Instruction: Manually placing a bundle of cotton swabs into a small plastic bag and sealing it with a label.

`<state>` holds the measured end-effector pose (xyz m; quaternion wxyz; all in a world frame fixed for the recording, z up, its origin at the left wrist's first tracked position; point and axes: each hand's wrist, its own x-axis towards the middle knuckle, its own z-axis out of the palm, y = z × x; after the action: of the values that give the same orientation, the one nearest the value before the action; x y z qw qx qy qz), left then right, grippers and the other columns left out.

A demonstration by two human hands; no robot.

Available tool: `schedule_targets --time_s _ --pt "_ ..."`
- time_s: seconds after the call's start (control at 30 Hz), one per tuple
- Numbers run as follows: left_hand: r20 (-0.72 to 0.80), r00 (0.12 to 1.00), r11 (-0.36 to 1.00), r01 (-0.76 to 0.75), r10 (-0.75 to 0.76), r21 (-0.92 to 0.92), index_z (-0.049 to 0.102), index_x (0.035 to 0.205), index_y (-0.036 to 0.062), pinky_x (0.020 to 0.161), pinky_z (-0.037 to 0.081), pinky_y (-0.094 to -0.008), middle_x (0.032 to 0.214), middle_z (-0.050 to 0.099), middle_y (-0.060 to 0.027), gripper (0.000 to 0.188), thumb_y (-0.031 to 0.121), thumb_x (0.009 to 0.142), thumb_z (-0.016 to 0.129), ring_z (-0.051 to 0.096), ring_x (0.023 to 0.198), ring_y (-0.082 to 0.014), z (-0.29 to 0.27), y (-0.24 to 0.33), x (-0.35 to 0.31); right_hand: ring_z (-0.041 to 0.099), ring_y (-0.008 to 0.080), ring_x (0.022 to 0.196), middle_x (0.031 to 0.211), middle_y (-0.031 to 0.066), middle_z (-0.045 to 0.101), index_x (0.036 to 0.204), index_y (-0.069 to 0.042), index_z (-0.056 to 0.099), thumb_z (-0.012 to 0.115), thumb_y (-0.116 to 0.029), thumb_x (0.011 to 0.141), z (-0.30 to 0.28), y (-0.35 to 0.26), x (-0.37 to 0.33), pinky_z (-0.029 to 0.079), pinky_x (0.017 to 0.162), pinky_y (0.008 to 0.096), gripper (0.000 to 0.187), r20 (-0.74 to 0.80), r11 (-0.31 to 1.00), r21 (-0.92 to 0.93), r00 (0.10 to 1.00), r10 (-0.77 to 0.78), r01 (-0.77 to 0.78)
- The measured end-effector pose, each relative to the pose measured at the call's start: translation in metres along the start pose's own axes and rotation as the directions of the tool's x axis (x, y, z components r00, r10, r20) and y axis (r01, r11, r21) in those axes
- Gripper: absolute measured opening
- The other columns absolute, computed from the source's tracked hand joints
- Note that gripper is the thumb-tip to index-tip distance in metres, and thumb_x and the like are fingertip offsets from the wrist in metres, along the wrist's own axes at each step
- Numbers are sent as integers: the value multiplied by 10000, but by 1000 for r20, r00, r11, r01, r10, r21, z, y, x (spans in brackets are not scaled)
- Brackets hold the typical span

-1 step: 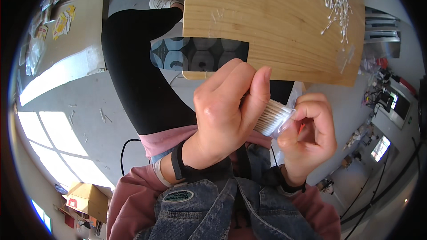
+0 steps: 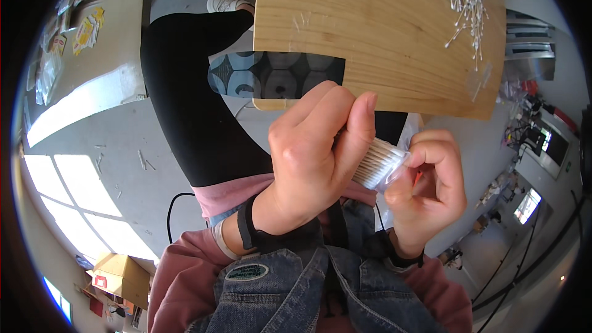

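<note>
My left hand (image 2: 314,148) is wrapped round a tight bundle of cotton swabs (image 2: 377,163), whose pale sticks stick out past the thumb to the right. A clear plastic bag (image 2: 398,169) covers the right end of the bundle. My right hand (image 2: 431,185) pinches the edge of this bag between thumb and fingertips. Both hands are close together over my lap, just short of the table's near edge. The part of the bundle inside my left fist is hidden.
A wooden table (image 2: 370,18) stands ahead, with loose cotton swabs (image 2: 468,6) piled at its far right. A dark film strip (image 2: 277,75) overhangs its near left edge. A cardboard box (image 2: 122,277) sits at lower left, and small packets (image 2: 89,31) lie on another surface at far left.
</note>
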<state>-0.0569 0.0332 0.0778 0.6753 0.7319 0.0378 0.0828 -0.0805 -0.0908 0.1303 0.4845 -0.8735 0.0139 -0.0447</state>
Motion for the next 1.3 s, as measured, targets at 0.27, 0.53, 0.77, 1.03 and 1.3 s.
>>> schedule_targets --time_s 0.27,0.53,0.77,1.03,1.3 --pt "29 992 983 129 -126 -134 508 705 -23 440 307 -316 581 399 -93 239 72 908 592 367 478 -217 1 -3 -1 377 64 543 768 39 501 785 -36 523 644 1 645 0 2 1 295 478 197 189 38 999 20 998 -43 43" --pt "44 982 970 187 -183 -153 493 666 12 459 254 -226 573 433 19 393 206 1005 446 339 510 -41 2 -11 -2 418 90 582 809 66 493 785 -8 514 617 27 652 0 2 1 354 504 208 171 26 993 117 999 27 -30" --pt "34 952 931 305 -305 -201 485 682 -27 446 296 -297 550 380 -73 307 119 943 556 327 484 -160 1 -9 1 431 78 585 828 77 511 816 0 548 651 53 646 -7 5 2 356 496 193 205 89 997 63 994 -60 54" --pt "72 966 951 257 -248 -175 496 678 20 462 238 -216 585 407 43 384 221 1003 458 314 526 -27 3 -13 -3 451 54 601 822 74 531 855 4 581 663 96 651 -7 5 2 350 471 175 239 81 996 73 996 -47 41" --pt "54 941 916 338 -334 -217 483 684 -26 449 293 -290 547 388 -65 327 146 957 537 322 492 -128 1 -11 2 484 116 584 800 124 529 886 -4 523 647 43 728 -9 13 -6 400 488 201 206 -39 967 236 995 -92 98"
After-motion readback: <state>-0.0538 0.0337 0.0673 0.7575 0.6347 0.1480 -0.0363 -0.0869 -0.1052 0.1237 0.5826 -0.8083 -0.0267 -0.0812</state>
